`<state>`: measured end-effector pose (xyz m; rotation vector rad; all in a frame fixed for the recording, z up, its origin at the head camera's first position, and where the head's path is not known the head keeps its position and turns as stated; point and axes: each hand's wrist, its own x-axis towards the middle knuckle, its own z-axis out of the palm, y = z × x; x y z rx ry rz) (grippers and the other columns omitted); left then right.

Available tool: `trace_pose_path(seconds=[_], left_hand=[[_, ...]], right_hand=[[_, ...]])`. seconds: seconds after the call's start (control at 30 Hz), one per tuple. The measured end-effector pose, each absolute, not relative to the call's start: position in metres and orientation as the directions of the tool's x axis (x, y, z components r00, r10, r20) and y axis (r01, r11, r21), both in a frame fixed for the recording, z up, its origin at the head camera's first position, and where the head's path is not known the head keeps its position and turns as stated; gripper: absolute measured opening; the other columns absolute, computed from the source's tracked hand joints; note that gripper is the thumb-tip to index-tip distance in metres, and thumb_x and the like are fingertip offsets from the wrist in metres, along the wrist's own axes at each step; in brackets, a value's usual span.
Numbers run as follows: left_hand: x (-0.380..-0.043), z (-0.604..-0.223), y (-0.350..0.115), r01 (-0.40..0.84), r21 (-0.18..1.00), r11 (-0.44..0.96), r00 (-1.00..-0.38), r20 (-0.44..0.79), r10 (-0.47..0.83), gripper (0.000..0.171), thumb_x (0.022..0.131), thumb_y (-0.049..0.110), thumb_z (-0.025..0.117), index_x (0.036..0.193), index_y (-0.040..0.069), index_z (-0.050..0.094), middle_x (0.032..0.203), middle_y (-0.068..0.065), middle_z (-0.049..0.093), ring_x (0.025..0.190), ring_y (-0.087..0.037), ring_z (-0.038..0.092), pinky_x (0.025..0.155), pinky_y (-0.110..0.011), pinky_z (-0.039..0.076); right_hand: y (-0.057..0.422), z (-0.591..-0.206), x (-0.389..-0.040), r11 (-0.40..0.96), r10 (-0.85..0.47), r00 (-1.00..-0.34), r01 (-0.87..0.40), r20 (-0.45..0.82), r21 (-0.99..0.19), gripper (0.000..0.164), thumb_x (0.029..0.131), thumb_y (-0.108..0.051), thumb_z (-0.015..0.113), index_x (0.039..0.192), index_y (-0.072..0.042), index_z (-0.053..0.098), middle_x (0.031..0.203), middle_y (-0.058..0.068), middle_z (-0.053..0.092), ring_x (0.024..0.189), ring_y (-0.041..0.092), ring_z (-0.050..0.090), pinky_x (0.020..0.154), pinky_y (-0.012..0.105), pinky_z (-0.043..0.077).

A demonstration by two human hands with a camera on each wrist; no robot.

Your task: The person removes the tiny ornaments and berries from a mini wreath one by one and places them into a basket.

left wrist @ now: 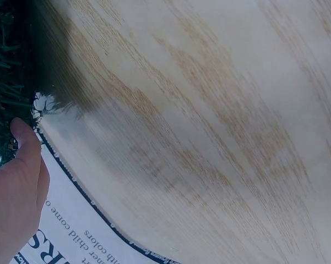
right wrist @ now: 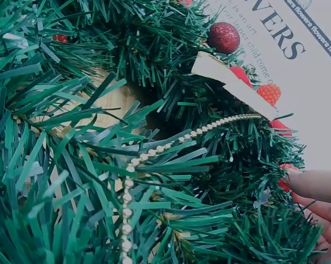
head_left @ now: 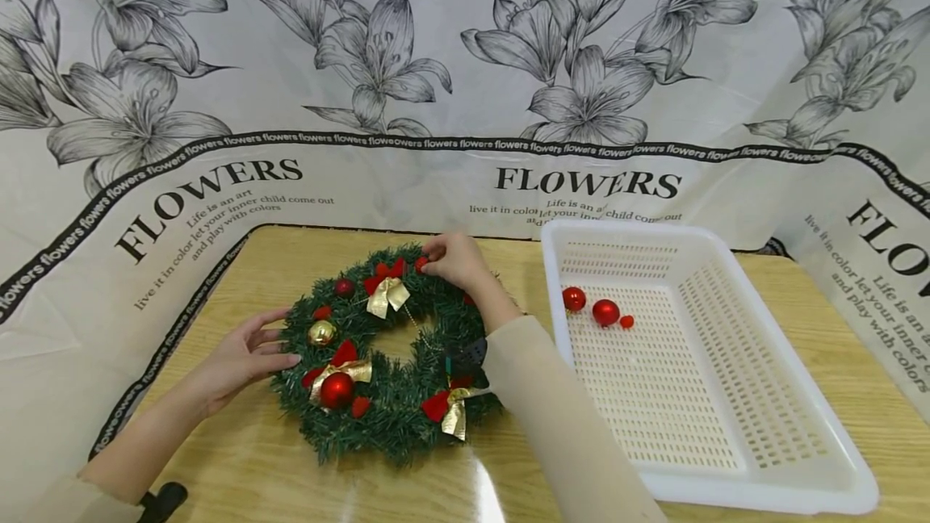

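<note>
A green Christmas wreath (head_left: 395, 430) with bows, balls and a gold bead chain (right wrist: 154, 151) lies flat on the wooden table. At its upper edge, my right hand (head_left: 459, 261) pinches a small red berry ornament (right wrist: 286, 177) between thumb and fingers, against the green needles. My left hand (head_left: 243, 357) holds the wreath's left edge, thumb on top; the other fingertips are partly hidden in the needles. Near that thumb are a gold ball (head_left: 322, 333) and a shiny red ball (head_left: 337, 391). A gold-and-red bow (head_left: 388, 297) sits just left of the right hand.
To the right stands a white perforated plastic basket (head_left: 788, 378) holding two red balls (head_left: 605, 312) and a small red berry (head_left: 626, 321). Flower-printed cloth (head_left: 407, 184) rises behind and beside the table (head_left: 291, 253). A dark object (head_left: 170, 497) shows beside the left sleeve.
</note>
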<state>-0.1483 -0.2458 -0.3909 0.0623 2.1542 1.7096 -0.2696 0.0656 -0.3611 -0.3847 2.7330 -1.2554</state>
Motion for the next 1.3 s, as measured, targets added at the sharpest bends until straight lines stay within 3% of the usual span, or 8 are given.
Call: trace_pose_path(seconds=[0.5, 0.73, 0.97, 1.3], left_hand=[[-0.147, -0.391, -0.243, -0.202, 0.944, 0.262, -0.924, -0.273, 0.267, 0.087, 0.085, 0.012, 0.068, 0.149, 0.004, 0.01, 0.146, -0.034, 0.011, 0.13, -0.051, 0.019, 0.097, -0.051, 0.039], [-0.145, -0.391, -0.244, -0.203, 0.942, 0.269, -0.925, -0.275, 0.263, 0.087, 0.085, 0.013, 0.068, 0.149, 0.004, 0.01, 0.146, -0.034, 0.011, 0.13, -0.051, 0.02, 0.096, -0.05, 0.041], [-0.145, -0.391, -0.244, -0.196, 0.943, 0.268, -0.928, -0.267, 0.26, 0.087, 0.084, 0.013, 0.069, 0.149, 0.004, 0.011, 0.146, -0.034, 0.012, 0.13, -0.05, 0.021, 0.096, -0.05, 0.041], [-0.146, -0.39, -0.243, -0.207, 0.94, 0.27, -0.926, -0.277, 0.255, 0.087, 0.084, 0.013, 0.069, 0.149, 0.004, 0.011, 0.146, -0.034, 0.011, 0.13, -0.05, 0.02, 0.097, -0.053, 0.038]], right_hand=[[0.06, -0.371, -0.267, 0.734, -0.284, -0.956, -0.268, 0.077, -0.624, 0.025, 0.083, -0.011, 0.071, 0.106, -0.003, 0.069, 0.1, 0.01, 0.068, 0.091, 0.022, 0.063, 0.079, 0.033, 0.05], [0.061, -0.374, -0.265, 0.659, -0.245, -0.965, -0.234, 0.091, -0.715, 0.02, 0.081, -0.011, 0.073, 0.1, -0.004, 0.07, 0.095, 0.009, 0.069, 0.086, 0.021, 0.063, 0.073, 0.032, 0.051], [0.064, -0.371, -0.263, 0.541, -0.165, -0.984, -0.148, 0.069, -0.828, 0.022, 0.08, -0.015, 0.074, 0.101, -0.009, 0.07, 0.102, 0.007, 0.066, 0.094, 0.022, 0.06, 0.075, 0.034, 0.051], [0.07, -0.36, -0.265, 0.329, -0.172, -0.985, -0.077, 0.02, -0.941, 0.024, 0.08, -0.006, 0.073, 0.103, -0.003, 0.067, 0.102, 0.011, 0.067, 0.094, 0.023, 0.062, 0.079, 0.034, 0.052]])
